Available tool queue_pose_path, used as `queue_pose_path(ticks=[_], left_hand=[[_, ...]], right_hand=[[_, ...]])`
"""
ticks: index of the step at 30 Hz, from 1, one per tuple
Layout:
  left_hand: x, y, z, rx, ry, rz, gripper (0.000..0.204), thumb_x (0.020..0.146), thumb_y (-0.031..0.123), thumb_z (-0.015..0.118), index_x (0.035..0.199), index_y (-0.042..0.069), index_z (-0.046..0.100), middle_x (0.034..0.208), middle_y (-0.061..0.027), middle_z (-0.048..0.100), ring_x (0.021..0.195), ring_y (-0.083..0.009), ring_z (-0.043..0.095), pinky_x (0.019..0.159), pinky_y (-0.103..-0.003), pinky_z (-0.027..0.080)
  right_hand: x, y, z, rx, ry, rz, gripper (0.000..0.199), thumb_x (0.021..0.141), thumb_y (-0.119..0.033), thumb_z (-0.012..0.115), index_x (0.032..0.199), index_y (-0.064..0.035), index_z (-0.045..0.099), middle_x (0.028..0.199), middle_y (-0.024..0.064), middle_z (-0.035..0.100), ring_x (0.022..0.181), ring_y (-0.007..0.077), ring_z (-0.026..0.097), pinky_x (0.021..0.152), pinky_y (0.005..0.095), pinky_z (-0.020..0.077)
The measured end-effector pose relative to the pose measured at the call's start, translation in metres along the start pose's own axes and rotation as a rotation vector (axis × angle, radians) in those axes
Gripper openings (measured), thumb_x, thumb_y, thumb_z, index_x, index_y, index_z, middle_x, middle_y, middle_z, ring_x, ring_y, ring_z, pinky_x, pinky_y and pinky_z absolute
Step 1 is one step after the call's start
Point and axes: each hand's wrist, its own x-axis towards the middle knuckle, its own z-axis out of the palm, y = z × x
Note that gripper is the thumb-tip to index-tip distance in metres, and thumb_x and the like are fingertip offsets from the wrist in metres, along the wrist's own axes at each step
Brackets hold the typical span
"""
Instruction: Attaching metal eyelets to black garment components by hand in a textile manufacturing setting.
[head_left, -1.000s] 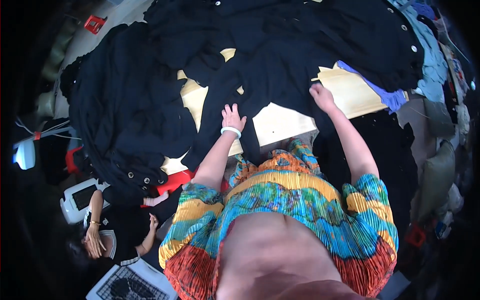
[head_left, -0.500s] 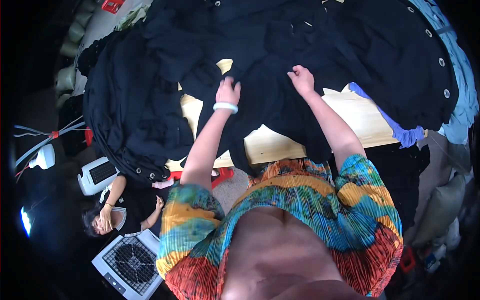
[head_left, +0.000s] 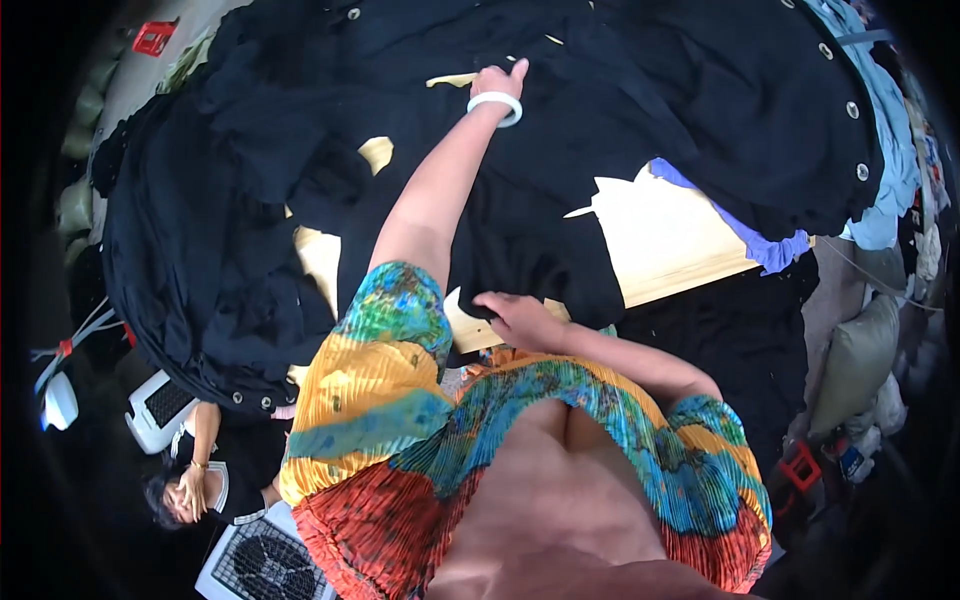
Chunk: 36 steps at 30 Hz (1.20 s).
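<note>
A large heap of black cloth (head_left: 640,90) lies over a pale wooden table (head_left: 670,240). My left arm reaches far across it. My left hand (head_left: 497,82), with a pale bangle (head_left: 498,101) at the wrist, is closed on the cloth, thumb sticking out; what lies under the fingers is partly hidden. Close to my body, my right hand (head_left: 528,320) rests at the table's near edge, fingers apart and pointing left, over the black cloth and a bare patch of wood.
Strips of purple cloth (head_left: 775,248) and light blue cloth (head_left: 880,205) hang at the right. Metal eyelets (head_left: 852,110) line the heap's right side. A person (head_left: 215,480) lies at the lower left beside a white fan unit (head_left: 265,565). Stuffed sacks (head_left: 855,360) stand at the right.
My left hand has moved farther away and right over the cloth. My right hand has drawn back toward my body. The cloth has shifted over the front wood, and the view has moved.
</note>
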Motion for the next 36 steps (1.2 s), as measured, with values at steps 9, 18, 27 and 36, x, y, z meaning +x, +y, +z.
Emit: queue_pose_path(ticks=[9,18,27,36], left_hand=[[0.069,-0.009,-0.007,-1.252,0.057,-1.114,0.055,0.083,0.044,0.034,0.095,-0.008,0.049,0.075,-0.0226,0.056,0.06,-0.037,0.057,0.054,-0.049,0.051],[0.03,-0.081,-0.028,-1.474,-0.272,-0.658,0.028,0.083,0.018,0.041,0.099,-0.005,0.041,0.095,-0.0208,0.049,0.087,-0.0371,0.052,0.079,-0.046,0.043],[-0.135,-0.107,-0.123,-1.67,-0.483,-0.193,0.011,0.076,0.008,0.058,0.082,0.001,0.051,0.078,-0.0102,0.059,0.064,-0.0198,0.059,0.055,-0.025,0.049],[-0.263,-0.071,-0.134,-1.082,0.148,0.069,0.035,0.072,0.011,0.063,0.048,0.005,0.038,0.05,0.005,0.036,0.05,-0.002,0.031,0.039,-0.023,0.027]], right_hand=[[0.004,0.019,-0.029,-0.08,0.256,0.178,0.028,0.079,-0.025,0.05,0.102,-0.0086,0.048,0.086,0.0155,0.058,0.073,0.0315,0.057,0.062,0.038,0.0467],[0.009,0.018,-0.079,0.003,0.766,0.199,0.016,0.075,-0.007,0.054,0.09,-0.0007,0.055,0.077,0.0143,0.056,0.072,0.0267,0.057,0.063,0.0297,0.0452],[0.038,-0.092,-0.072,-0.149,0.348,-0.156,0.011,0.072,-0.006,0.049,0.083,-0.003,0.05,0.075,0.0123,0.054,0.067,0.0288,0.056,0.057,0.0341,0.0453],[0.047,-0.122,-0.077,-0.318,0.38,-0.161,0.019,0.072,-0.012,0.056,0.088,-0.0041,0.051,0.078,0.0161,0.057,0.074,0.0311,0.057,0.062,0.035,0.0459]])
